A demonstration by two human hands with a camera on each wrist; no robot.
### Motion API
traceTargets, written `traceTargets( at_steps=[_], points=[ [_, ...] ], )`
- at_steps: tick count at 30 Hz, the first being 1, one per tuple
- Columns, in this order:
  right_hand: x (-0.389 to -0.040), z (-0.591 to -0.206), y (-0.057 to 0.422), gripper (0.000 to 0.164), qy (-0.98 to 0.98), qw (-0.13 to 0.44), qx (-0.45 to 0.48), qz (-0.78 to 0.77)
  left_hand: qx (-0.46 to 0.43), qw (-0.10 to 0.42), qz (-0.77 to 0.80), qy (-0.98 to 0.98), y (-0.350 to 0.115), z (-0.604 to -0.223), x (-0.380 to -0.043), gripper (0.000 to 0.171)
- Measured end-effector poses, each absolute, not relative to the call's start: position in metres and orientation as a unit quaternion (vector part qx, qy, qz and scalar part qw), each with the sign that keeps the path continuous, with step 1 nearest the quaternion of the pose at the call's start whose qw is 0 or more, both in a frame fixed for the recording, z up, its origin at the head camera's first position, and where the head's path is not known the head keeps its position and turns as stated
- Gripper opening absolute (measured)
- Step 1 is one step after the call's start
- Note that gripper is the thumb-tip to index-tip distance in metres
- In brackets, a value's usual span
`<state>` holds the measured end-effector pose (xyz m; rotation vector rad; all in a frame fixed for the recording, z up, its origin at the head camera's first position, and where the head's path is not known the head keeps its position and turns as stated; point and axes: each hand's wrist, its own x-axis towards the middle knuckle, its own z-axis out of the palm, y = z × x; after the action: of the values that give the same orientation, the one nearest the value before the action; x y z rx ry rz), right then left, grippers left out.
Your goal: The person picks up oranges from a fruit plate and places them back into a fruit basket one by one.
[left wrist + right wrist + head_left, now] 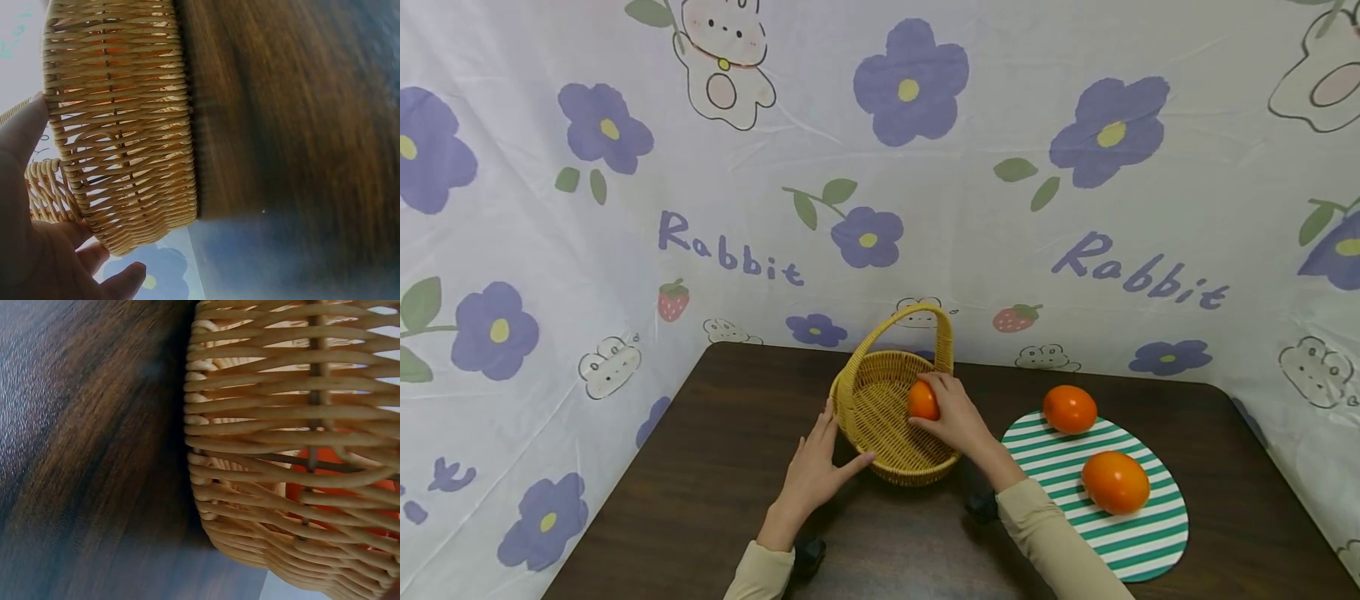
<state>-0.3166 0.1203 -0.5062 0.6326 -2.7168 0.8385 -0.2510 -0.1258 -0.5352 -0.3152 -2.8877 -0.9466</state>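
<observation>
While our left hand point(815, 471) braces the wicker basket point(880, 433) wall with straight fingers, we lower the persimmon point(922, 401), gripped in our right hand point(958, 417), gently to the basket floor.

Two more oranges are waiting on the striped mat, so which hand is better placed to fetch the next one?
Probably the right hand: it holds an orange over the basket, on the side where the striped mat lies. The left hand rests against the basket's far side.

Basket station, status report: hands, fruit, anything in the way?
Left hand flat against basket wall. Right hand grips orange fruit over basket. Two more fruits on striped mat. Handle beside the right hand.
</observation>
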Motion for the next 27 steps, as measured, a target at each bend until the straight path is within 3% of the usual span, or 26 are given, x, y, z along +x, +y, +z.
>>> traceTargets(
  at_steps=[9,27],
  points=[
    [-0.3238,-0.5109,0.1168,0.070,-0.935,0.145,0.235,0.223,-0.098,0.033,-0.313,-0.944,-0.1256,-0.5339,-0.2510,0.095],
    [-0.3253,-0.5101,0.1141,0.077,-0.942,0.137,0.245,0.184,-0.097,0.040,-0.318,-0.942,-0.1253,-0.5367,-0.2506,0.096]
  ],
)
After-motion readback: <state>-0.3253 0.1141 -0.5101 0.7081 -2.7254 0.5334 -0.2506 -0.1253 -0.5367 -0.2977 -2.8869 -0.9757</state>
